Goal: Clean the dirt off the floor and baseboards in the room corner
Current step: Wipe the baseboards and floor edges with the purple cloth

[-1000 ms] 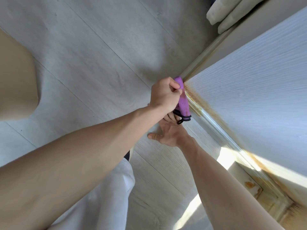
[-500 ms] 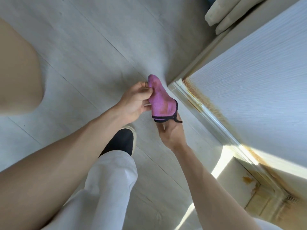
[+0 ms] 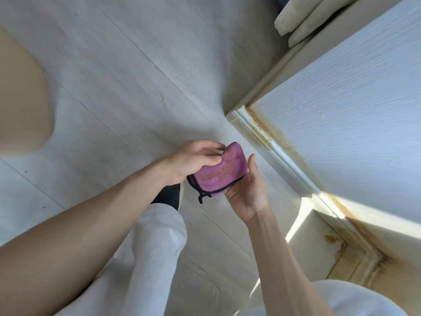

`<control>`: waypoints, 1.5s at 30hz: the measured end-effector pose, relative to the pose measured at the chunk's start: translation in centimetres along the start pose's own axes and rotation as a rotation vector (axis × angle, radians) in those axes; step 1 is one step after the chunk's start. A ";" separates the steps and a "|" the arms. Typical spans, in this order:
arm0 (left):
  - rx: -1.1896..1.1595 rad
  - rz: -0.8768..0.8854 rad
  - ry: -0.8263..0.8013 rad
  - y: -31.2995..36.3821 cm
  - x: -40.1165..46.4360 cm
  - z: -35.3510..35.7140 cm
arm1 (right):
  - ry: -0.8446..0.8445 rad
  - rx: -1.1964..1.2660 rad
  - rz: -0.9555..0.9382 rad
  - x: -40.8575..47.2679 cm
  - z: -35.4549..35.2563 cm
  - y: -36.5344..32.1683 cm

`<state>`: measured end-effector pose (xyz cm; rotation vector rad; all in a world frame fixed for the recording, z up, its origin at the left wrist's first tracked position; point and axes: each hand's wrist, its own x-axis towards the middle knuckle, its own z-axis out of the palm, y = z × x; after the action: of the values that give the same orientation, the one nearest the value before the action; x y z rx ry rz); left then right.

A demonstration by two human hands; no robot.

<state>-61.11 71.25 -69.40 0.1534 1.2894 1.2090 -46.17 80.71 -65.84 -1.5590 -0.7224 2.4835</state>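
We hold a folded purple cloth (image 3: 222, 171) between both hands, left hand (image 3: 196, 159) pinching, right hand (image 3: 247, 192) cupping, above the floor (image 3: 136, 76) beside a stained baseboard (image 3: 284, 153).

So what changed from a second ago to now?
The left hand drew the purple cloth away from the baseboard corner, back toward the body. The right hand left the floor and now cups the cloth from below, so both hands hold it off the surfaces. The brown staining along the baseboard looks unchanged.
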 end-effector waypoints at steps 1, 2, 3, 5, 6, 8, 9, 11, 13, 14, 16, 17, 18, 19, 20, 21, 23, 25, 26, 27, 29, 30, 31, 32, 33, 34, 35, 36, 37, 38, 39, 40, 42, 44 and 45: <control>0.112 0.029 0.059 -0.1 0.1 0.2 | 0.035 -0.024 -0.005 -0.3 -0.1 0.0; 0.250 0.063 0.128 -0.3 0.2 0.3 | 0.083 -0.046 -0.009 -0.4 -0.2 0.1; 0.384 0.095 0.185 -0.5 0.3 0.4 | 0.131 -0.067 -0.026 -0.6 -0.3 0.1; 0.551 0.147 0.235 -0.9 0.5 0.5 | 0.246 -0.090 -0.073 -0.9 -0.8 -0.2; 0.589 0.167 0.247 -1.0 0.4 0.4 | 0.312 -0.075 -0.107 -0.9 -1.2 -0.5; 0.646 0.186 0.285 -1.2 0.3 0.2 | 0.474 -0.001 -0.190 -1.1 -1.9 -1.2; 0.670 0.193 0.300 -1.3 0.2 0.1 | 0.548 0.034 -0.233 -1.3 -2.1 -1.5; 0.700 0.204 0.301 -1.7 0.1 0.2 | 0.658 0.098 -0.299 -1.5 -2.4 -2.0; 0.711 0.208 0.297 -2.1 0.0 0.2 | 0.719 0.149 -0.337 -1.9 -2.4 -2.5; 0.709 0.212 0.300 -2.3 -0.1 0.1 | 0.731 0.165 -0.352 -1.9 -2.4 -2.7; 0.717 0.218 0.308 -2.4 -0.2 -0.1 | 0.744 0.150 -0.379 -1.6 -2.3 -3.1; 0.718 0.217 0.317 -2.5 -0.4 -0.2 | 0.757 0.114 -0.391 -1.2 -2.2 -3.4; 0.714 0.220 0.325 -2.6 -0.5 -0.3 | 0.777 0.074 -0.411 -0.8 -2.0 -3.6; 0.709 0.223 0.332 -2.7 -0.6 -0.4 | 0.788 0.042 -0.435 -0.3 -1.6 -3.7; 0.707 0.223 0.336 -2.8 -0.6 -0.5 | 0.791 0.020 -0.464 0.2 -1.3 -3.8; 0.707 0.225 0.338 -2.9 -0.7 -0.6 | 0.796 -0.005 -0.493 0.7 -1.1 -3.8; 0.700 0.239 0.351 -3.0 -0.8 -0.9 | 0.824 -0.095 -0.548 1.7 -0.7 -3.7; 0.690 0.255 0.368 -3.0 -1.0 -0.9 | 0.828 -0.251 -0.584 2.8 -0.1 -3.4; 0.690 0.262 0.369 -3.0 -1.1 -0.9 | 0.818 -0.331 -0.604 3.4 0.6 -3.3; 0.697 0.268 0.364 -3.0 -1.1 -0.7 | 0.798 -0.387 -0.619 3.7 1.4 -3.3; 0.714 0.275 0.347 -3.1 -1.2 -0.5 | 0.775 -0.426 -0.637 4.0 2.2 -3.0; 0.713 0.278 0.346 -3.0 -1.2 -0.5 | 0.780 -0.433 -0.637 3.8 1.9 -2.9; 0.705 0.280 0.351 -3.0 -1.2 -0.4 | 0.778 -0.411 -0.638 3.2 1.2 -2.7; 0.699 0.281 0.359 -3.1 -1.1 -0.5 | 0.776 -0.363 -0.637 2.6 0.0 -2.6; 0.696 0.282 0.369 -3.2 -1.1 -0.7 | 0.772 -0.305 -0.634 2.1 -0.9 -2.7; 0.698 0.280 0.376 -3.3 -1.1 -0.7 | 0.769 -0.268 -0.635 1.6 -1.5 -3.0; 0.702 0.279 0.378 -3.4 -1.1 -0.7 | 0.775 -0.275 -0.649 1.6 -1.5 -3.4; 0.708 0.281 0.376 -3.5 -1.1 -0.6 | 0.774 -0.326 -0.681 1.7 -1.1 -3.9; 0.713 0.285 0.374 -3.5 -1.1 -0.6 | 0.766 -0.403 -0.707 2.0 -0.1 -4.3; 0.716 0.289 0.370 -3.4 -1.1 -0.5 | 0.758 -0.481 -0.723 2.3 0.8 -4.6; 0.716 0.292 0.364 -3.3 -1.1 -0.4 | 0.748 -0.530 -0.725 2.5 1.6 -4.7; 0.713 0.293 0.360 -3.2 -1.2 -0.4 | 0.737 -0.552 -0.721 2.4 2.0 -4.4; 0.705 0.291 0.369 -3.2 -1.2 -0.6 | 0.740 -0.551 -0.725 1.5 1.0 -3.3; 0.704 0.285 0.377 -3.4 -1.2 -0.8 | 0.777 -0.537 -0.734 -0.1 -0.6 -2.8; 0.705 0.281 0.375 -3.5 -1.2 -0.8 | 0.802 -0.543 -0.745 -0.6 -1.3 -2.9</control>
<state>-59.42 68.47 -71.25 0.6597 2.0450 0.9896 -45.18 83.47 -64.49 -1.7636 -1.4958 1.0544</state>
